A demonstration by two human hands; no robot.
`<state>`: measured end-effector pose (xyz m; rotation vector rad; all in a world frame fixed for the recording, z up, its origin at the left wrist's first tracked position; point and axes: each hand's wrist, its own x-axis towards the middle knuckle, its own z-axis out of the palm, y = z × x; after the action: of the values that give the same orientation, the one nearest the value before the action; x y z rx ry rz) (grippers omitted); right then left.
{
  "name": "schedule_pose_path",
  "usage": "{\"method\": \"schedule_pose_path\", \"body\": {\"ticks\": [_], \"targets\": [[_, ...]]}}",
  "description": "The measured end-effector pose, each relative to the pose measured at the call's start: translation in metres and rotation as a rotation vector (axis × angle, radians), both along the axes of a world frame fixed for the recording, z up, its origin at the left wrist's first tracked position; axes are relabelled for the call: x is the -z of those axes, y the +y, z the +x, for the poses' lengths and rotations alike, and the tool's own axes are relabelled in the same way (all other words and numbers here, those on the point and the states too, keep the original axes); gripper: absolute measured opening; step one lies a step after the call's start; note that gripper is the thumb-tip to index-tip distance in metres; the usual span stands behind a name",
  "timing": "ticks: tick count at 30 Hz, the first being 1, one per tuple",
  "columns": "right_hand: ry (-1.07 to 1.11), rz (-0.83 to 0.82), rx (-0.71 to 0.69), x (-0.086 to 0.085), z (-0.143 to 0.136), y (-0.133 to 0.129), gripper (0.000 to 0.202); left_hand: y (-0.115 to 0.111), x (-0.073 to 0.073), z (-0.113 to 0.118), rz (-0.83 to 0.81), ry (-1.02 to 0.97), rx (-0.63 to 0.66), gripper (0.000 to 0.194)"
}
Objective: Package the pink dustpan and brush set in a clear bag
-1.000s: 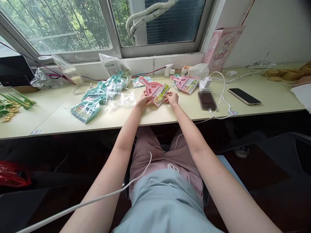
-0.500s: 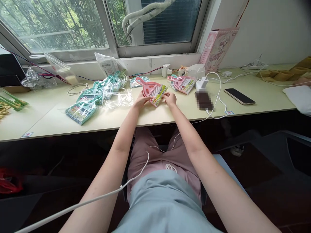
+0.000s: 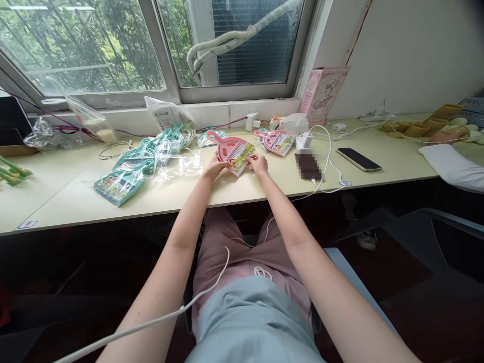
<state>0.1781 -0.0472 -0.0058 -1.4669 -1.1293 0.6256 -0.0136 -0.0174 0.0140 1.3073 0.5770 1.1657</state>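
"The room?"
"A grey-framed sliding window [image 3: 174, 85] stands beyond the left hand [image 3: 214, 168] and right hand [image 3: 258, 164], above a long pale-yellow tabletop [image 3: 177, 194] spreading to either side of them."
"On that surface?"
"Teal plastic dustpan sets [image 3: 126, 182] in clear wrap, left of the left hand; a tall pink cardboard box [image 3: 325, 96], beyond and right of the right."
"Between the hands?"
"A pink plastic dustpan-and-brush set [image 3: 226, 145], its left side gripped by the left hand, its printed card [image 3: 242, 158] pinched by the right."
"Farther right?"
"A flat black-screened phone [image 3: 358, 159], well apart."
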Motion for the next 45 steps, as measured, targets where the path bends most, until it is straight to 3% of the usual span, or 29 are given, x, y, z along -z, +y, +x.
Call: {"method": "schedule_pose_path", "body": {"ticks": [5,17,33,45], "targets": [[-0.153,-0.033,0.051,-0.005,-0.001,-0.003,0.024,-0.001,0.0,0.003,0.019,-0.036,-0.001,0.092],[-0.208,-0.068,-0.001,-0.007,0.001,-0.006,0.034,0.007,0.005,0.004,0.109,0.02,0.044,0.101],[-0.186,-0.042,0.006,-0.007,0.0,-0.005,0.027,0.012,0.005,0.0,0.042,0.033,0.058,0.094],[-0.178,-0.069,0.018,-0.008,-0.001,-0.002,0.021,0.0,-0.004,-0.001,0.034,0.054,0.068,0.088]]}}
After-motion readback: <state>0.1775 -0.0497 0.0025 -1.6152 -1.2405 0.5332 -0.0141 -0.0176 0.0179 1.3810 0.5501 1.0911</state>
